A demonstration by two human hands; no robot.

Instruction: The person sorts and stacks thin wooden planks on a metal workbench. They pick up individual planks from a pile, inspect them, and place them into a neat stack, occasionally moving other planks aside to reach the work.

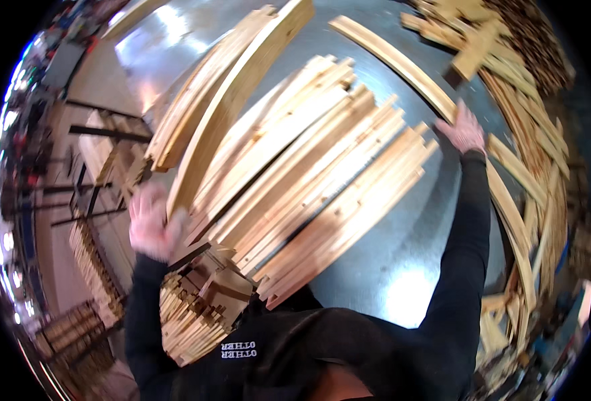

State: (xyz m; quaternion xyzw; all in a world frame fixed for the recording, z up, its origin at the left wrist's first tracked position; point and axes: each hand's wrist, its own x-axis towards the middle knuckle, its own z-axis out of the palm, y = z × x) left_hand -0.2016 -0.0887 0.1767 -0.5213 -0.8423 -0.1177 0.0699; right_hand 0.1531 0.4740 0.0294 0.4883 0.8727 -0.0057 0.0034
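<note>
My left hand [154,222], in a pale glove and smeared by motion, is closed around the near end of a long wooden board [232,87]. That board slants away toward the far edge, beside more boards [198,93] on its left. My right hand [466,130], also gloved, lies across another long wooden board [402,60], its fingers spread and thumb out to the left. This second board runs along the right side of the metal table [355,284]. Between my hands, several pale boards [309,167] lie side by side in a slanting row.
Loose boards and offcuts [536,134] are heaped along the right, with a short block [472,53] jutting from the pile. Below my left hand sits a stack of wood [192,321] seen end-on. Dark metal racks [101,134] stand at the left.
</note>
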